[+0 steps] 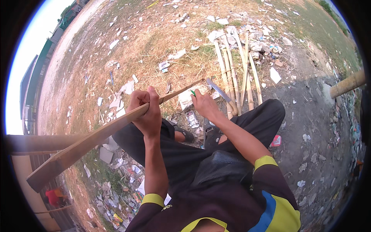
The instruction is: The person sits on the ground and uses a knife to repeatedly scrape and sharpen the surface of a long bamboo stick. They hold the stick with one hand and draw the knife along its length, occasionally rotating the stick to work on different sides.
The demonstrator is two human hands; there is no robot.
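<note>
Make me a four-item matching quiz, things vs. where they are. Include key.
1. Wooden board
2. Small green thing
3. Bamboo strips
4. Red packet

A. On the ground, right of the black trousers
B. At the fingertips of the right hand
C. In the grip of the left hand
D. Lying in a loose bundle ahead of the person

Pairs: 1-C, 2-B, 3-D, 4-A

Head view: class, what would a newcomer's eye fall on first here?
First, the long wooden plank, slanting from the lower left toward the middle, gripped in the left hand. Next, the right hand near the centre, with a small green object at its fingertips. Then the metal blade just right of that hand, beside pale bamboo poles on the ground.
</note>
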